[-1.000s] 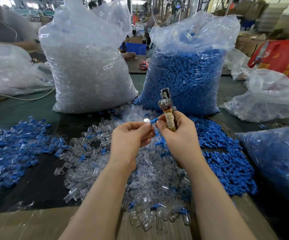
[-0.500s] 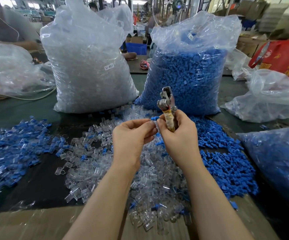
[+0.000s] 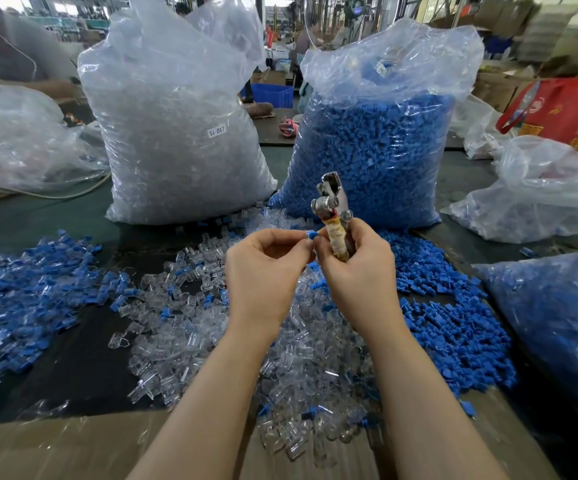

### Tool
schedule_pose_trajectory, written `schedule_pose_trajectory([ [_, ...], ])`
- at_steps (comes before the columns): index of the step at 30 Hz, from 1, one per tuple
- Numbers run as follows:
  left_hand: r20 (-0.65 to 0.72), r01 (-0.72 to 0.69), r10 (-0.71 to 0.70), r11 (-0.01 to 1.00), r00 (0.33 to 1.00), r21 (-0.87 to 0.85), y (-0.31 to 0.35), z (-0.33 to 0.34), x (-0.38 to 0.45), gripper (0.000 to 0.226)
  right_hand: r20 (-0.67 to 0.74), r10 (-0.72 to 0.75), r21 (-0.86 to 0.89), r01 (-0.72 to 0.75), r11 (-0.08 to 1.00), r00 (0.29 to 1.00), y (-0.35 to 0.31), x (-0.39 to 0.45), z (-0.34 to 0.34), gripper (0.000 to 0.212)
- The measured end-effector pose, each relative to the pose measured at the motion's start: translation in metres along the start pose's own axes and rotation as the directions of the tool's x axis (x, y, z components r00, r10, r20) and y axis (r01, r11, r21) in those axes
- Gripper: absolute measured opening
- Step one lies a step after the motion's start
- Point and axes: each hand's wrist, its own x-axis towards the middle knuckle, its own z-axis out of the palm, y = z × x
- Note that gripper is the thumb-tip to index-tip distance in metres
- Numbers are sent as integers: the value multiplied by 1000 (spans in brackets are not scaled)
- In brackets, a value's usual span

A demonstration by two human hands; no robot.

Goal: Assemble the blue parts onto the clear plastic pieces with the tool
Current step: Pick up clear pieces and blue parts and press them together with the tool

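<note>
A small blue part point(image 3: 310, 234) sits just above the centre of the frame, pinched where the two hands meet. The left hand point(image 3: 267, 271) curls its fingers point(image 3: 294, 249) around it; whether a clear piece is already under the blue one is hidden by the fingertips. The right hand point(image 3: 357, 268) touches the same spot with its thumb while its other fingers grip the taped handle of the metal tool point(image 3: 332, 216), whose head points upward, clear of the part.

Below the hands lies the loose pile of clear plastic pieces point(image 3: 183, 306); loose blue parts point(image 3: 454, 323) spread at centre right, and what look like joined pieces point(image 3: 21, 289) at centre left. Behind stand the bag of clear pieces point(image 3: 176, 133) and the bag of blue parts point(image 3: 374, 150) on the counter point(image 3: 73, 358).

The risk, as I judge it: the part is tiny and held only by fingertips, so shifting the tool in the same hand could let it slip into the pile, or seat it crooked before pressing.
</note>
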Motion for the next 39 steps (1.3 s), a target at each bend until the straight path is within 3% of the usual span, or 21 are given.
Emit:
schedule_pose_trajectory([
  [6, -26, -71, 73, 994, 997, 80, -5, -1, 1, 15, 73, 10, 14, -12, 1000, 997, 0, 2, -1, 3],
  [9, -37, -70, 74, 993, 997, 94, -6, -2, 2, 13, 137, 37, 86, -49, 995, 990, 0, 3, -5, 10],
  [18, -6, -5, 5, 997, 1000, -73, -3, -4, 3, 11, 387, 138, 20, -158, 987, 912, 15, 6, -29, 4],
  [25, 5, -25, 25, 997, 1000, -72, -1, -5, 4, 10, 507, 135, -28, -140, 990, 851, 14, 5, -30, 13],
  [31, 29, -40, 41, 998, 999, -38, 0, -8, 5, 9, 524, 134, -73, -112, 991, 841, 16, 5, -31, 5],
  [39, 38, -29, 31, 999, 999, -36, 1, -10, 6, 10, 504, 150, -143, -90, 986, 850, 15, 5, -30, 15],
])
